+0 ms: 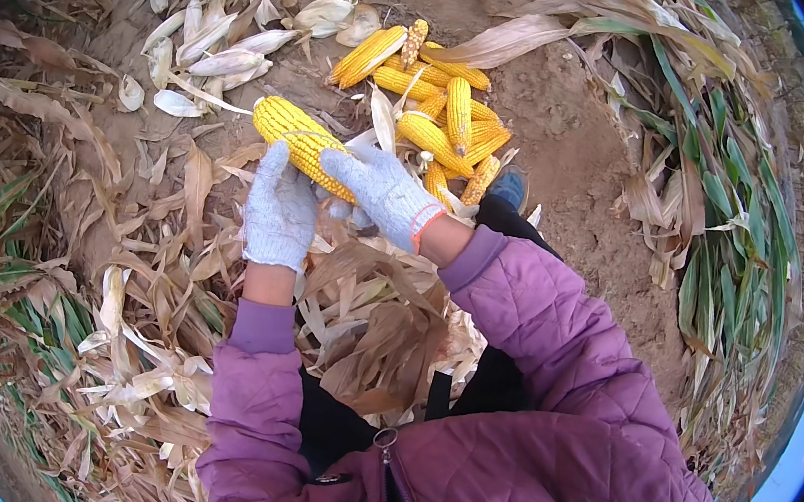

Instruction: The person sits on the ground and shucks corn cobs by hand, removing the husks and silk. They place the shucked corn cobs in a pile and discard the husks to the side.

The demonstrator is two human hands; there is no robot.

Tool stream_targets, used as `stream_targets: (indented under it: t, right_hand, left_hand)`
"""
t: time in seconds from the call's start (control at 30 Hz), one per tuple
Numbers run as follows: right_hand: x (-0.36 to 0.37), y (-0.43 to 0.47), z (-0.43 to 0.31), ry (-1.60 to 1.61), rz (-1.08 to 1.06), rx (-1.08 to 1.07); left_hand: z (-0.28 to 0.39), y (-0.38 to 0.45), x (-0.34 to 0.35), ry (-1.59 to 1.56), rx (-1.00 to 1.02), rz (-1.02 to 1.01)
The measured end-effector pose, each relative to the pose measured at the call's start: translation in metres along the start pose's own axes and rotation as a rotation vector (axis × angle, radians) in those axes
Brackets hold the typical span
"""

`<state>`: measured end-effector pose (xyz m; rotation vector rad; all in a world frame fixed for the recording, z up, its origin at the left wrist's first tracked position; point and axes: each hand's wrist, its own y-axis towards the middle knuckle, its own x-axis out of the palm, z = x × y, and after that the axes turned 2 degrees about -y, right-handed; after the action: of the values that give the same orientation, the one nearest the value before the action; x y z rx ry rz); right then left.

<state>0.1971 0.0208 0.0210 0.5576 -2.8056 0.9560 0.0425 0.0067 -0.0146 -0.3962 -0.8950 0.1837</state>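
Between my two gloved hands is a bare yellow ear of corn (pixel 300 132), its thick end pointing up and left. My left hand (pixel 280 210), in a pale knit glove, supports it from below with the thumb along its side. Over the ear's lower right end lies my right hand (pixel 383 188), in a matching glove with an orange-edged cuff. Some fingers of both hands are hidden under the ear. Just beyond my right hand lies a pile of husked yellow corn ears (pixel 434 138) on the soil.
Several ears still in pale husks (pixel 223 52) lie at the upper left. Dry husks and leaves (pixel 378 323) cover the ground between my legs. Cut corn stalks with green leaves (pixel 730 216) are heaped along the right. My shoe (pixel 509 187) is beside the pile of ears.
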Motion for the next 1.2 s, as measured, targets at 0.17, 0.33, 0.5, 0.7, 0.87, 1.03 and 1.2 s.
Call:
stream_targets:
  t: [0.17,0.33,0.5,0.7,0.87,1.03,1.2]
  right_hand:
    - [-0.030,-0.002,-0.002,0.617,0.211,0.060]
    - [-0.069,0.005,-0.008,0.922,0.534,-0.238]
    - [-0.071,0.001,-0.008,0.649,0.321,-0.262]
    - [-0.067,0.000,-0.007,0.524,0.240,-0.207]
    - [-0.058,0.002,-0.005,0.455,0.224,-0.180]
    - [-0.053,0.035,0.012,0.233,0.117,-0.086]
    - [-0.031,0.118,0.015,-0.237,0.034,0.014]
  left_hand:
    - [-0.009,-0.002,-0.003,0.149,0.029,-0.064]
    - [-0.009,0.003,-0.011,0.167,-0.004,-0.035]
    - [-0.008,-0.003,-0.013,0.156,-0.077,-0.020]
    - [-0.007,-0.007,-0.006,0.190,-0.099,0.041]
    - [-0.014,-0.019,0.003,0.261,-0.110,0.010]
    - [-0.017,-0.042,0.019,0.537,-0.050,-0.074]
    - [0.004,-0.064,0.024,1.307,0.290,-0.316]
